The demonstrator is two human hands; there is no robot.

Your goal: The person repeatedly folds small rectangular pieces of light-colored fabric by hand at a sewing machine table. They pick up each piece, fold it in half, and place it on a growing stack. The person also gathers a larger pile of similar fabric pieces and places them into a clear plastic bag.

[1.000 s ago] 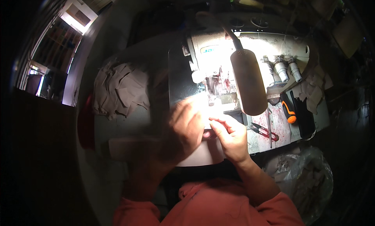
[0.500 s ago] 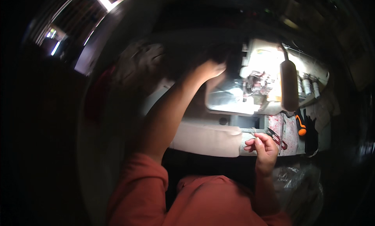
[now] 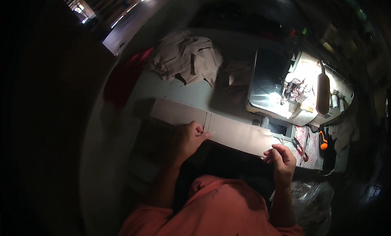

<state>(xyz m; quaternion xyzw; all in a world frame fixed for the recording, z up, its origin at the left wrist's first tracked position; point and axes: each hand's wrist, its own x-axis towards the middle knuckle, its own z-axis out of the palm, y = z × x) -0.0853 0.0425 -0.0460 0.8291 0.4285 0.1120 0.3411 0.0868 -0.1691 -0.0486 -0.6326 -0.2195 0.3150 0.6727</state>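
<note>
A long beige fabric strip [image 3: 240,134] lies along the table's near edge, with a dark line running across it where two panels meet. My left hand [image 3: 189,141] is closed on its near edge by that line, fingers curled and thumb pressed along the cloth. At the strip's right end is my right hand [image 3: 282,159], thumb and forefinger pinched together, other fingers bent at the cloth's corner; what the pinch holds is too small to make out. White threads [image 3: 280,138] trail just beyond it. Further back, a heap of beige fabric pieces [image 3: 189,58] sits on the table.
A sewing machine [image 3: 299,89] stands at the right under a bright lamp [image 3: 323,95]. Red-handled thread snips [image 3: 300,149] and an orange-and-black tool [image 3: 323,139] lie near its front. Red cloth [image 3: 128,77] hangs at the left; a clear plastic bag [image 3: 313,203] is below right.
My left hand has come back from beside the machine to the strip's near edge. Another beige panel now lies at the left. The view has shifted, showing the fabric heap sharply.
</note>
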